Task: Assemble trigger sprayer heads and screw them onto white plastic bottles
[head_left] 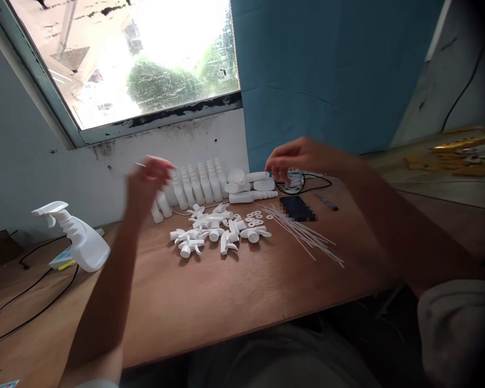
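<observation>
My left hand (151,175) is raised in front of the row of white bottles (198,183), blurred by motion. Its fingers are curled, and a thin white sliver (139,165) sticks out at its left side; what it belongs to is unclear. Above the lying bottles (253,197) hovers my right hand (293,156), fingers bent downward and apart, with nothing visible in them. Between the hands, a pile of white trigger spray heads (214,234) lies on the wooden table (210,302). Small white rings (254,218) and thin white tubes (303,231) lie to its right.
An assembled spray bottle (84,242) stands at the left beside a small box (61,258) and black cables. A dark phone-like slab (297,208), a screwdriver (326,202) and a clear container (294,182) are at the right. Wall and window (157,59) rise behind.
</observation>
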`<state>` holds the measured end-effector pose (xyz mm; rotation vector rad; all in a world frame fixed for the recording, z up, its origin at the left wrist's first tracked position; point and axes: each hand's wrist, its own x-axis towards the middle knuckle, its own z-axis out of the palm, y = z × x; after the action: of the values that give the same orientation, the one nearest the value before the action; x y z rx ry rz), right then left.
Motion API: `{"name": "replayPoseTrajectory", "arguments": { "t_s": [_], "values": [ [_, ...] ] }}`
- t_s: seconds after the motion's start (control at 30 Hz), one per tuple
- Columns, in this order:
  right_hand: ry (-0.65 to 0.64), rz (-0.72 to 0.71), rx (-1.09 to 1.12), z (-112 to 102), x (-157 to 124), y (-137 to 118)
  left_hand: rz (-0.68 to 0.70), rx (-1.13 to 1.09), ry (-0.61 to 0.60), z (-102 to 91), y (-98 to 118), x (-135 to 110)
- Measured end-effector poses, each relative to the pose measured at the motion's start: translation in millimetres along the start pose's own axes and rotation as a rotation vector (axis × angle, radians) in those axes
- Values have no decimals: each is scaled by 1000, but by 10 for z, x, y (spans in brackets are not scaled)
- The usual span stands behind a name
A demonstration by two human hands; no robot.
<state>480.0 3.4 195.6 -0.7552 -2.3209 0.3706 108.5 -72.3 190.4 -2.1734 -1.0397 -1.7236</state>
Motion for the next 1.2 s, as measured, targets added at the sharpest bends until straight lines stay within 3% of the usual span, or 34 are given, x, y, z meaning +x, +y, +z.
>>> {"name": "replayPoseTrajectory", "arguments": {
  "t_s": [0.03, 0.1, 0.17, 0.23, 0.37, 0.6, 0.77, 0.9, 1.07, 1.2],
  "values": [
    [-114, 77, -26, 131, 31, 147, 33, 70, -267, 275, 66, -171],
    [-259, 126, -117, 420, 50, 460, 132, 151, -623, 727, 135, -546],
    [-321, 131, -212, 694, 24, 762, 268, 199, -819, 1010, 133, -879],
    [-368, 108, -263, 907, -22, 1010, 290, 250, -903, 1140, 93, -1105],
    [-399, 91, -293, 1119, -85, 1262, 232, 318, -872, 1185, 14, -1260],
    [-379, 12, -293, 1189, -79, 1282, 86, 345, -741, 1305, -44, -1412],
    [-279, -195, -300, 1293, -132, 1319, 47, 195, -671, 1340, -69, -1522],
    [-293, -249, -288, 1367, -154, 1326, -25, 18, -636, 1278, -20, -1569],
    [-214, -255, -283, 1360, -130, 1287, -248, -158, -625, 1217, 111, -1616],
    [-96, -301, -170, 1377, -133, 1042, -426, -295, -581, 1240, 103, -1593]
  ]
}}
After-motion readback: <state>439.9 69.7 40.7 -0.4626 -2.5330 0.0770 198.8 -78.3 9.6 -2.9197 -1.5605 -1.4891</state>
